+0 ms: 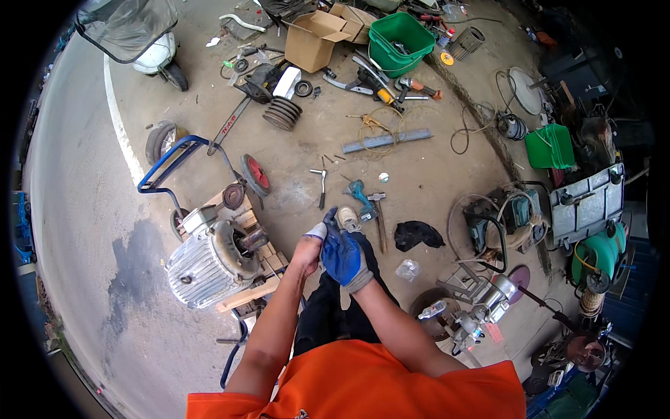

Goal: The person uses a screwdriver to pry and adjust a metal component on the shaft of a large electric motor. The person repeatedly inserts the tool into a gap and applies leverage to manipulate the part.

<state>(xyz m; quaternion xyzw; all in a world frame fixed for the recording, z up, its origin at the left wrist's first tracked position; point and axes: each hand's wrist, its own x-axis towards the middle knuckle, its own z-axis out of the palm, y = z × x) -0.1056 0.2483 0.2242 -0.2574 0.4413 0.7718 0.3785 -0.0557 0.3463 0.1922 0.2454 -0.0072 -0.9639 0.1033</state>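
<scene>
In front of my body my two hands meet. My left hand (307, 254) is bare at the wrist and back, and a light-cuffed blue work glove (318, 230) covers its fingers, hiding them. My right hand (343, 260) wears a blue-coated glove with a grey cuff and is closed against the other glove by its fingers. Beyond them on the ground lie a teal cordless power tool (359, 198), a hammer (379, 220) and a T-handled wrench (322, 186). To the left, a large silver electric motor (213, 265) rests on wooden boards on a blue-handled cart (171, 162).
A cardboard box (310, 43), a green bucket (399, 45), a chainsaw (244, 98) and angle grinders (384, 91) lie farther off. A metal bar (387, 141) sits ahead. On the right are a black bag (417, 236), a grey machine (495, 297) and a platform trolley (586, 206).
</scene>
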